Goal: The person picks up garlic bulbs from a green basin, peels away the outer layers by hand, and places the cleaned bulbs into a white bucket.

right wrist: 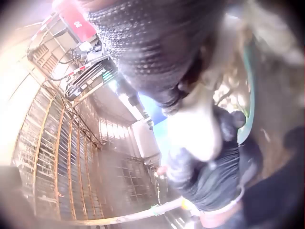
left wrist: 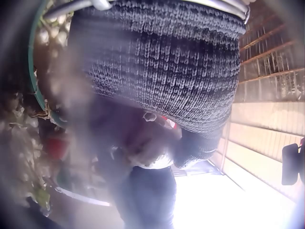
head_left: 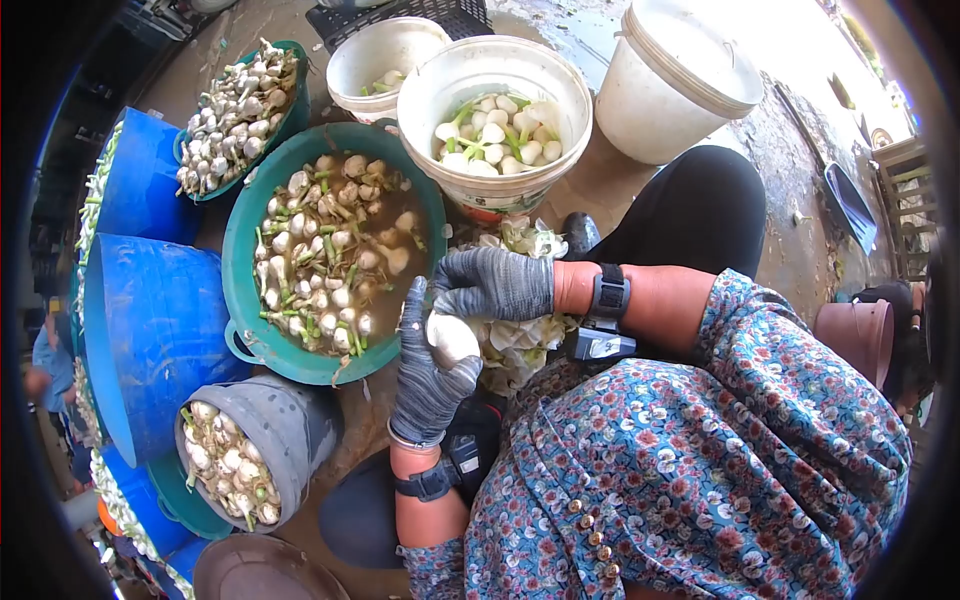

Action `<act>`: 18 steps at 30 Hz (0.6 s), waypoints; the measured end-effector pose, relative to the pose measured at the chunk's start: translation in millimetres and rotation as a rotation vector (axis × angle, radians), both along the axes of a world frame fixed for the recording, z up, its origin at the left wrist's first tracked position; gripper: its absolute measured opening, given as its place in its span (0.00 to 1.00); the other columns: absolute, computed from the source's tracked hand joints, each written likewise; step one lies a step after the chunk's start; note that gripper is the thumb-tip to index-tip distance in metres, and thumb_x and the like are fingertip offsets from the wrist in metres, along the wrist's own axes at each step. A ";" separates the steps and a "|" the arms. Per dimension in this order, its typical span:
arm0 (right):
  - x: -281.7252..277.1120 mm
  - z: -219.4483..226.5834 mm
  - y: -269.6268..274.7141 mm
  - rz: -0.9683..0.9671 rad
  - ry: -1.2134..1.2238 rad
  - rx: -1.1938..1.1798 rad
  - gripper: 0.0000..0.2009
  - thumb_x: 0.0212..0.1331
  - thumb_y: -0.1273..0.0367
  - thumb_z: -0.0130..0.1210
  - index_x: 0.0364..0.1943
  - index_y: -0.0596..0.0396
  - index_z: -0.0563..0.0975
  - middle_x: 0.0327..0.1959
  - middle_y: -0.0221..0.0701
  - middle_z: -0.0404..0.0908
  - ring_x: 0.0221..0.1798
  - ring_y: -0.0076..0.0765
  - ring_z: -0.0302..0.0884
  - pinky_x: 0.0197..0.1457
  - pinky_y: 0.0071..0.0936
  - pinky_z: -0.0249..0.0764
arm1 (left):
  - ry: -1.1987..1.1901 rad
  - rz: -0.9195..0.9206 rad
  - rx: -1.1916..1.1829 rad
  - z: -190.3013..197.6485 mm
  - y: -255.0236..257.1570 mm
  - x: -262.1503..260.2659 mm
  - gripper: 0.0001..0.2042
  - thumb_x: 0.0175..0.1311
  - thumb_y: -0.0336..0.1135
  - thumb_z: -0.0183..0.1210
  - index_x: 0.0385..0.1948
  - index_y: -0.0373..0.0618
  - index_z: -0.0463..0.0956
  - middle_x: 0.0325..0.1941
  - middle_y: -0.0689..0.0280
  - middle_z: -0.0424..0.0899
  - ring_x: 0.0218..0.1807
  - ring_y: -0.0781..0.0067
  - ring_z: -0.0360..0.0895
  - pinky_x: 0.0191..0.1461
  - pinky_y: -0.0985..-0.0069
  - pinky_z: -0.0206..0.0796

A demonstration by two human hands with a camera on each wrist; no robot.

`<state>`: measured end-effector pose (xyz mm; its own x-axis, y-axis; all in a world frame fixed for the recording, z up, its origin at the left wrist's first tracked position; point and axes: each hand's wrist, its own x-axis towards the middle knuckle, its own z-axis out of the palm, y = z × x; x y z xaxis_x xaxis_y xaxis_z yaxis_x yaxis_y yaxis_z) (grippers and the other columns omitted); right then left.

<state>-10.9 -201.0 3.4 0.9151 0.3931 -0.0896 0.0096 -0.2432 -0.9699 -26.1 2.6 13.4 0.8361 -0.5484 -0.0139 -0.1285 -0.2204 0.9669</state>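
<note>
A white garlic bulb (head_left: 453, 338) sits in my gloved left hand (head_left: 432, 385), its fingers and thumb around the sides. My gloved right hand (head_left: 495, 282) meets the bulb from above, fingers curled in at its top end. From the right wrist view, the pale bulb (right wrist: 198, 131) points its neck toward the right hand's fingers, which pinch there. Much of the left wrist view is blurred, with the knitted glove (left wrist: 162, 62) covering most of the bulb. Shed garlic skins (head_left: 515, 350) lie in a heap just beyond the hands.
Beside the hands stands a green tub (head_left: 232, 270) of garlic in brown water. A white bucket (head_left: 575, 90) holds peeled bulbs; a lidded white bucket (head_left: 665, 110) is farther right. Left are blue barrels (head_left: 160, 340), a grey bucket (head_left: 300, 430) of garlic and another full green basin (head_left: 297, 105).
</note>
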 end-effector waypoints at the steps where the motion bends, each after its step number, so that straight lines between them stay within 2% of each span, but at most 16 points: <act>1: 1.4 -12.1 6.7 -0.001 0.003 0.000 0.14 0.64 0.62 0.56 0.45 0.58 0.74 0.36 0.32 0.79 0.41 0.26 0.73 0.49 0.29 0.71 | -0.077 -0.036 0.040 -0.9 -0.6 -0.6 0.42 0.45 0.29 0.57 0.69 0.41 0.49 0.59 0.59 0.66 0.56 0.66 0.67 0.62 0.71 0.61; 2: 4.4 -21.8 14.5 -0.093 0.086 0.032 0.14 0.65 0.63 0.55 0.46 0.59 0.74 0.37 0.33 0.79 0.42 0.27 0.73 0.50 0.29 0.71 | -0.286 -0.050 0.108 13.6 -7.5 -1.4 0.42 0.46 0.28 0.57 0.69 0.41 0.49 0.62 0.56 0.65 0.60 0.62 0.66 0.66 0.68 0.58; 3: 5.4 -30.4 17.0 -0.189 0.166 0.065 0.14 0.66 0.64 0.54 0.47 0.60 0.73 0.38 0.34 0.79 0.43 0.28 0.74 0.51 0.30 0.71 | -0.286 -0.057 0.105 12.9 -8.8 -2.1 0.42 0.46 0.28 0.57 0.69 0.41 0.49 0.62 0.56 0.65 0.60 0.62 0.66 0.66 0.68 0.58; 4: 5.7 -19.5 14.7 -0.173 0.208 -0.010 0.14 0.66 0.64 0.53 0.47 0.60 0.73 0.42 0.36 0.79 0.46 0.30 0.74 0.53 0.30 0.71 | -0.277 -0.026 0.093 11.4 -9.5 -2.6 0.42 0.46 0.27 0.56 0.69 0.41 0.49 0.63 0.55 0.63 0.62 0.61 0.65 0.67 0.68 0.56; 5: 6.0 -21.2 9.3 -0.170 0.205 -0.011 0.14 0.66 0.64 0.53 0.47 0.60 0.73 0.42 0.36 0.79 0.46 0.30 0.74 0.53 0.30 0.71 | -0.267 0.012 0.084 9.3 -9.1 -2.9 0.41 0.46 0.26 0.56 0.69 0.41 0.50 0.64 0.54 0.62 0.63 0.60 0.64 0.69 0.67 0.55; 7: 4.9 -27.3 -2.6 -0.066 -0.284 -0.025 0.19 0.63 0.55 0.55 0.43 0.60 0.76 0.36 0.43 0.81 0.41 0.39 0.78 0.48 0.34 0.73 | -0.294 0.035 0.078 5.3 -6.9 -2.5 0.40 0.48 0.26 0.55 0.69 0.41 0.50 0.65 0.54 0.61 0.64 0.59 0.63 0.69 0.67 0.54; 8: 6.7 -15.8 -2.1 -0.047 0.097 0.029 0.24 0.62 0.52 0.55 0.46 0.61 0.75 0.37 0.43 0.81 0.44 0.40 0.79 0.49 0.34 0.73 | -0.262 0.057 0.054 5.7 -5.8 -1.0 0.40 0.48 0.25 0.54 0.69 0.41 0.50 0.66 0.55 0.61 0.65 0.59 0.63 0.70 0.67 0.54; 9: 5.6 -11.9 -3.0 -0.045 0.096 0.026 0.24 0.62 0.52 0.55 0.46 0.61 0.75 0.37 0.43 0.81 0.44 0.40 0.79 0.49 0.34 0.73 | -0.229 0.077 0.028 5.9 -5.0 0.2 0.39 0.48 0.25 0.54 0.69 0.41 0.50 0.66 0.56 0.61 0.65 0.59 0.62 0.70 0.67 0.53; 10: 2.3 -7.8 -4.2 0.024 0.027 0.039 0.25 0.61 0.51 0.56 0.46 0.62 0.75 0.37 0.43 0.81 0.44 0.40 0.79 0.49 0.34 0.72 | -0.079 0.071 -0.075 5.9 -3.5 0.2 0.37 0.54 0.29 0.55 0.69 0.42 0.50 0.66 0.57 0.61 0.66 0.60 0.61 0.70 0.67 0.53; 11: -0.8 -3.7 -5.0 0.093 -0.041 0.054 0.26 0.60 0.51 0.58 0.47 0.62 0.75 0.38 0.43 0.82 0.45 0.40 0.79 0.50 0.34 0.72 | -0.079 0.072 -0.075 4.4 -3.0 1.1 0.37 0.54 0.29 0.55 0.69 0.42 0.50 0.66 0.57 0.61 0.66 0.60 0.61 0.70 0.67 0.53; 13: -6.0 4.3 -3.9 0.052 -0.106 -0.002 0.24 0.57 0.53 0.60 0.45 0.60 0.75 0.37 0.43 0.81 0.43 0.42 0.80 0.48 0.36 0.73 | 0.101 0.079 -0.192 -5.4 -0.3 3.9 0.35 0.60 0.38 0.56 0.69 0.43 0.50 0.66 0.59 0.62 0.66 0.62 0.61 0.69 0.68 0.54; 14: -8.0 6.1 -2.5 -0.009 -0.183 -0.054 0.21 0.57 0.54 0.61 0.42 0.59 0.76 0.35 0.43 0.81 0.41 0.46 0.79 0.46 0.37 0.73 | 0.068 0.105 -0.227 -16.7 -1.3 7.4 0.34 0.60 0.41 0.59 0.66 0.42 0.53 0.62 0.59 0.65 0.62 0.64 0.66 0.66 0.70 0.57; 15: -9.4 6.7 -2.4 -0.074 -0.259 -0.107 0.18 0.56 0.56 0.61 0.40 0.58 0.76 0.34 0.43 0.80 0.39 0.49 0.79 0.44 0.37 0.73 | 0.068 0.102 -0.226 -23.8 2.0 6.8 0.34 0.60 0.41 0.59 0.66 0.42 0.53 0.62 0.59 0.65 0.62 0.64 0.66 0.66 0.70 0.57; 16: -8.6 5.0 -3.6 0.002 -0.315 -0.203 0.15 0.57 0.64 0.60 0.45 0.57 0.74 0.38 0.40 0.77 0.43 0.47 0.77 0.47 0.37 0.73 | 0.175 0.141 -0.126 -19.5 -1.2 6.8 0.31 0.61 0.41 0.59 0.63 0.41 0.57 0.59 0.60 0.68 0.59 0.65 0.67 0.64 0.70 0.59; 17: -10.1 4.0 -4.8 -0.005 -0.313 -0.206 0.15 0.57 0.64 0.60 0.45 0.57 0.74 0.38 0.40 0.77 0.43 0.47 0.77 0.47 0.37 0.73 | 0.282 0.179 -0.027 -15.0 -5.2 6.1 0.28 0.61 0.40 0.59 0.60 0.41 0.60 0.56 0.60 0.71 0.56 0.66 0.69 0.63 0.70 0.61; 18: -11.2 3.4 -4.3 -0.043 -0.332 -0.271 0.14 0.57 0.65 0.60 0.43 0.57 0.74 0.38 0.41 0.77 0.42 0.49 0.77 0.46 0.38 0.73 | 0.173 0.183 0.024 -9.0 -9.3 3.7 0.24 0.59 0.38 0.60 0.55 0.40 0.64 0.51 0.60 0.73 0.52 0.67 0.71 0.58 0.70 0.64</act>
<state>-22.1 -205.3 6.8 0.9269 0.3565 0.1177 0.2945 -0.4960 -0.8169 -22.4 -6.7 4.4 0.9053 -0.3862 -0.1769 0.0827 -0.2483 0.9651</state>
